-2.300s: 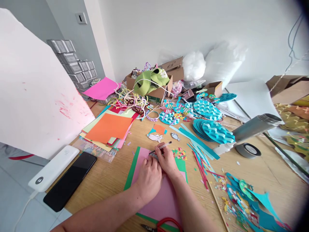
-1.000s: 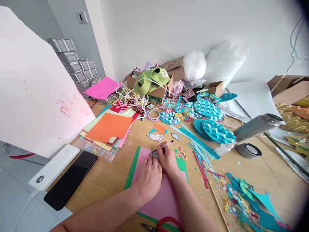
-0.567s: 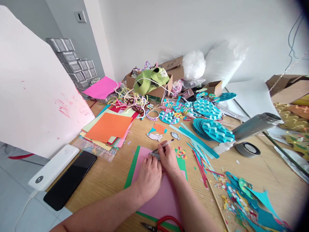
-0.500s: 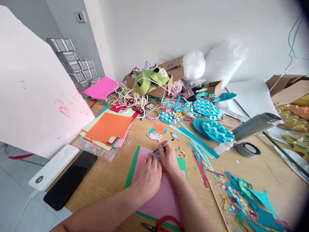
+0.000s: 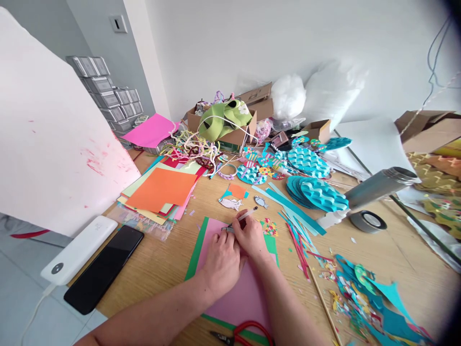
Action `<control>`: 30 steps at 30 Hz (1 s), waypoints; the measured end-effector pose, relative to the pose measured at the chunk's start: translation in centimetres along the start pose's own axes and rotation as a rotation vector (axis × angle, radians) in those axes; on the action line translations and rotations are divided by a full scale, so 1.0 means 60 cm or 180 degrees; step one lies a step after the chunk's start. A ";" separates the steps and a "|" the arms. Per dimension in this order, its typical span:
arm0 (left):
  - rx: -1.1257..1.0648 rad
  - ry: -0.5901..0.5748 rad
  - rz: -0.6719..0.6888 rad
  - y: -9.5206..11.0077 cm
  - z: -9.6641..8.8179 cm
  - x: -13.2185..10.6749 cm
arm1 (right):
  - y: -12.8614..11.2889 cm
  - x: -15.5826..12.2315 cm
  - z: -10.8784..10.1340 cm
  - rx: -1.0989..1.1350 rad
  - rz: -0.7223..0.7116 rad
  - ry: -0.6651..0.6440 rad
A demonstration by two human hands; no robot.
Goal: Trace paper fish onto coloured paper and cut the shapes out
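Observation:
My right hand (image 5: 250, 238) is closed around a slim pen (image 5: 251, 211), its tip low over a small grey paper cutout (image 5: 227, 229). My left hand (image 5: 222, 262) lies beside it with fingers curled, pinning the cutout; most of that piece is hidden under the fingers. Both hands rest on a pink sheet (image 5: 248, 298) laid over a green sheet (image 5: 195, 250). Just beyond them lie a white paper fish (image 5: 230, 203) and a smaller grey paper fish (image 5: 261, 202). Red-handled scissors (image 5: 248, 331) sit at the front edge of the sheets.
Coloured paper (image 5: 162, 190) is stacked on the left, near a black phone (image 5: 104, 269) and a white power bank (image 5: 79, 250). Rightward are blue paper strips (image 5: 291, 211), blue wavy discs (image 5: 320, 194), a steel flask (image 5: 382, 187), a wooden stick (image 5: 324, 305) and paper scraps (image 5: 378, 300).
The pen and my right hand have shifted very slightly over the cutout. My left hand stays in place, and the whole view has moved a little.

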State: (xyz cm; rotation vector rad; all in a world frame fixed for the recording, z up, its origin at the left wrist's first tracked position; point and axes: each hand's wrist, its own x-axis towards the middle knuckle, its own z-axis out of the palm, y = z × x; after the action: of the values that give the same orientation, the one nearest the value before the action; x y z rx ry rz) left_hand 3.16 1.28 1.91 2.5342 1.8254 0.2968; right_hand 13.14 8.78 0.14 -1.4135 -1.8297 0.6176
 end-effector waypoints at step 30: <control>0.0152 0.0095 0.0024 0.000 0.003 -0.002 | 0.009 0.004 0.003 0.0036 0.0260 0.0060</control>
State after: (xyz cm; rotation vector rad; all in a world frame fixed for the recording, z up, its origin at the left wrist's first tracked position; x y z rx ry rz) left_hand 3.15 1.22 1.69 2.5826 1.8558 0.2961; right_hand 13.29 9.14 -0.33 -1.4878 -1.7582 0.6525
